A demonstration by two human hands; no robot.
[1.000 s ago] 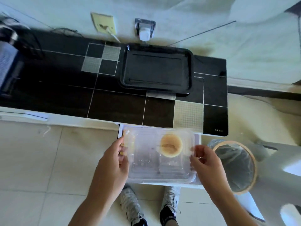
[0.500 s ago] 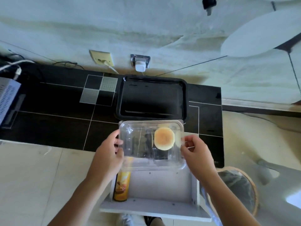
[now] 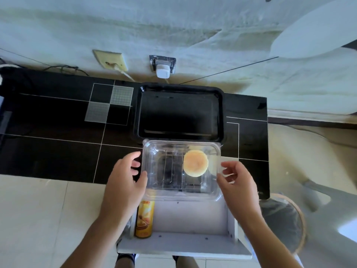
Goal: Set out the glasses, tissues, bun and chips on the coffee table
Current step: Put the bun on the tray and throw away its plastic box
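Observation:
A clear plastic box (image 3: 170, 171) with a round bun (image 3: 195, 163) inside lies on the black coffee table (image 3: 58, 132), at its front edge, partly over an open white drawer (image 3: 183, 246). My left hand (image 3: 123, 182) is at the box's left side, thumb against its edge, fingers spread and off it. At the box's right side my right hand (image 3: 236, 182) has relaxed fingers, just touching the edge. A yellow chips can (image 3: 144, 219) lies in the drawer's left end.
An empty black tray (image 3: 179, 89) sits on the table just behind the box. A round bin with a dark liner (image 3: 286, 219) stands on the floor to the right of the drawer. Wall sockets and a white charger (image 3: 162, 72) are behind the table.
Both hands lifted the box out of the drawer and carried it forward onto the table's front edge. Their fingers have since loosened from its sides. The chips can came into sight.

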